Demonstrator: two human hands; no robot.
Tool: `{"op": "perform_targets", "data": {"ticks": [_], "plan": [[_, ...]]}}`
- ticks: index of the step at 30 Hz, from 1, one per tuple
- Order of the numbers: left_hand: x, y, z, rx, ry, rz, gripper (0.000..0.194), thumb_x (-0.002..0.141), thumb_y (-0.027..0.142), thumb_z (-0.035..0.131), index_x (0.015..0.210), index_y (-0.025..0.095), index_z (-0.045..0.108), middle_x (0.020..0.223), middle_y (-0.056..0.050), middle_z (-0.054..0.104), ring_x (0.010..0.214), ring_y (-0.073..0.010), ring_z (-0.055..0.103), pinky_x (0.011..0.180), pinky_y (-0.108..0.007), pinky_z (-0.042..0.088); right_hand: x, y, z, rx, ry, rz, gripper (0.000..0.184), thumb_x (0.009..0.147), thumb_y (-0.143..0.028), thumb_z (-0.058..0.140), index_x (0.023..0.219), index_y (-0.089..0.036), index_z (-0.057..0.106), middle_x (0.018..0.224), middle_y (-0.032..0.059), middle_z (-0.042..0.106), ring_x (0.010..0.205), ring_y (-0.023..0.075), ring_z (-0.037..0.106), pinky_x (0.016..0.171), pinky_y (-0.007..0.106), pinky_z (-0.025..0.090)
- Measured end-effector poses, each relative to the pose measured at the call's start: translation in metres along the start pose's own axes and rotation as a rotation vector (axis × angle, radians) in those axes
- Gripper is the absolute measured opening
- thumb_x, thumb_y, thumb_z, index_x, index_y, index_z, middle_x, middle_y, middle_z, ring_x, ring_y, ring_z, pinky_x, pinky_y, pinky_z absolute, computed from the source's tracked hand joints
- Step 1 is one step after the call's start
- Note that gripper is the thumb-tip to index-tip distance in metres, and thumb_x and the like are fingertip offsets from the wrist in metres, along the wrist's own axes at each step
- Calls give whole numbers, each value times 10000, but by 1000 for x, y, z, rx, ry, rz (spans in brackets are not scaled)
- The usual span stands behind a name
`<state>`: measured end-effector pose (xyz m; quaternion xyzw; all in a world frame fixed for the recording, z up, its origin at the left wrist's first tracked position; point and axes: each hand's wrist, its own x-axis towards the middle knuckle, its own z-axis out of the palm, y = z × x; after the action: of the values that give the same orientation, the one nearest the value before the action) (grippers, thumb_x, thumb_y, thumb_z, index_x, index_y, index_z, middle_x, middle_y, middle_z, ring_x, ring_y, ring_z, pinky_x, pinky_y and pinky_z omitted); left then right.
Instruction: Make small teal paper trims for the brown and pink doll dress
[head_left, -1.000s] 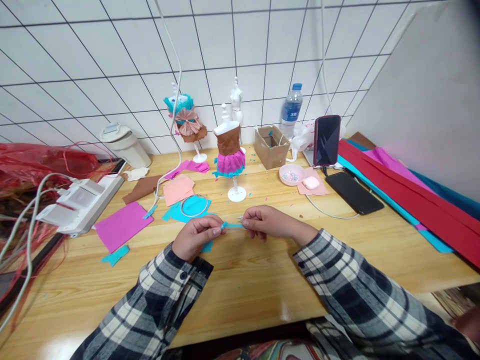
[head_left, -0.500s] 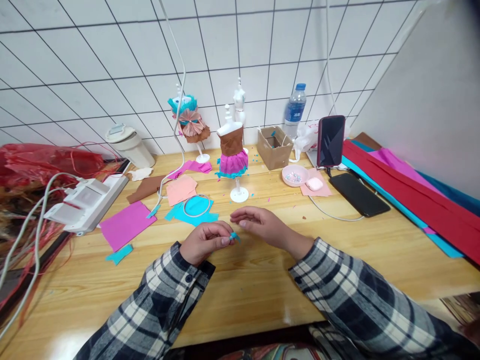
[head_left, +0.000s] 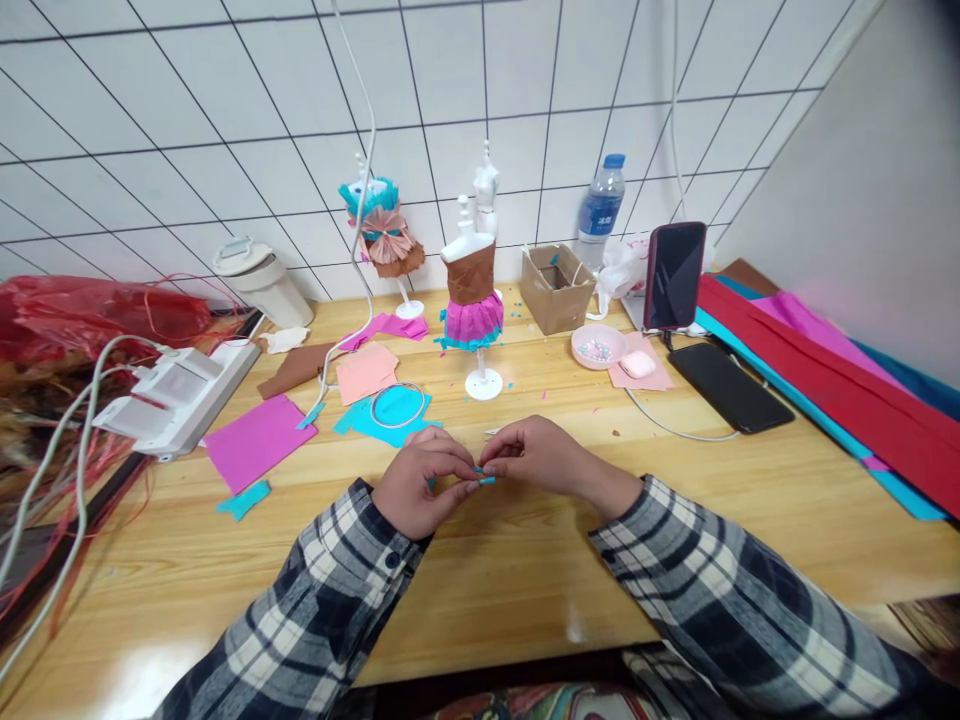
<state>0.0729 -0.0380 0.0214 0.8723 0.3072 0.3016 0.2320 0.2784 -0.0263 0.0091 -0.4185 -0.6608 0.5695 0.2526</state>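
Between my fingertips is a small piece of blue crepe paper [head_left: 487, 481], mostly hidden. My left hand [head_left: 429, 483] pinches it from the left. My right hand [head_left: 541, 458] closes thumb and fingers on its other side, the two hands' tips meeting. Just beyond them stands a small white dress form [head_left: 470, 290] in a brown top and a pink skirt with a ragged blue hem. To the left of it, a silver ring [head_left: 373, 408] lies on a flat blue paper sheet [head_left: 405, 432].
Pink paper [head_left: 255, 440], peach paper [head_left: 366, 374] and a power strip [head_left: 180, 400] lie left. Behind are a decorated dress form [head_left: 390, 245], a cardboard box [head_left: 556, 290] and a bottle [head_left: 601, 205]. Right are a bead bowl [head_left: 598, 348], phones [head_left: 731, 388] and red paper [head_left: 825, 365].
My right hand has come in to meet my left, its fingers now closed at the blue paper. The view has shifted slightly, and a small pale pointed thing now shows beyond my hands.
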Motion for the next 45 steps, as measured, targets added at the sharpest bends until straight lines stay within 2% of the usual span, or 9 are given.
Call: {"op": "perform_targets", "data": {"ticks": [6, 9, 13, 15, 18, 21, 27, 38, 45], "plan": [[0, -2, -3, 66, 21, -14, 82, 786, 229, 647, 726, 204, 697, 770, -27, 720, 731, -165, 606, 758, -342, 442, 1, 2, -3, 10, 16, 4, 186, 735, -263, 658, 878, -155, 708, 684, 2, 647, 627, 118, 571, 598, 236, 433], [0, -4, -3, 79, 94, -150, 109, 786, 252, 633, 711, 196, 689, 755, -37, 716, 756, -176, 630, 771, -343, 456, 1, 5, -7, -4, 46, 67, 271, 752, -264, 649, 998, -164, 707, 723, 10, 677, 640, 126, 599, 609, 243, 447], [-1, -9, -2, 126, 208, -377, 158, 784, 291, 611, 675, 193, 668, 741, -37, 707, 763, -187, 639, 779, -348, 473, 0, 5, -12, -208, 200, 90, 106, 718, -215, 677, 804, -201, 737, 701, 9, 698, 651, 140, 609, 627, 266, 454], [-1, -10, 0, 147, 233, -412, 163, 780, 299, 611, 669, 191, 663, 754, -40, 702, 765, -190, 635, 781, -353, 476, -1, 1, -9, -133, 241, 18, 76, 714, -239, 690, 771, -202, 723, 686, 4, 685, 639, 136, 592, 619, 273, 462], [-1, -7, 2, 161, 257, -410, 167, 784, 302, 610, 670, 191, 662, 759, -43, 694, 771, -195, 630, 779, -359, 479, -3, -9, 9, 261, 198, -85, 178, 722, -339, 698, 815, -188, 694, 717, 3, 669, 632, 127, 584, 609, 279, 502], [-1, -2, 5, 146, 286, -398, 161, 789, 299, 609, 681, 192, 662, 754, -42, 687, 771, -193, 628, 762, -349, 487, -4, -12, 30, 448, 256, -116, 215, 720, -368, 713, 817, -180, 670, 768, 13, 666, 654, 124, 585, 607, 275, 521], [-1, 3, 7, 141, 320, -374, 131, 776, 250, 604, 666, 183, 630, 770, -46, 682, 780, -195, 628, 776, -354, 479, 0, -5, 42, 418, 367, -146, 252, 730, -329, 725, 891, -198, 582, 742, -14, 612, 706, 127, 583, 653, 270, 518], [0, 8, 6, 134, 295, -363, 139, 788, 250, 610, 662, 191, 623, 765, -41, 678, 781, -191, 616, 779, -354, 474, 3, -3, 39, 339, 330, -55, 365, 747, -319, 670, 1073, -173, 593, 717, -8, 610, 614, 120, 572, 605, 276, 521], [0, 8, 6, 177, 273, -335, 123, 790, 248, 602, 685, 193, 633, 769, -43, 677, 776, -195, 613, 774, -366, 465, 3, -3, 37, 341, 302, -13, 241, 729, -322, 671, 920, -181, 627, 683, -13, 585, 598, 116, 558, 539, 250, 520]]}}
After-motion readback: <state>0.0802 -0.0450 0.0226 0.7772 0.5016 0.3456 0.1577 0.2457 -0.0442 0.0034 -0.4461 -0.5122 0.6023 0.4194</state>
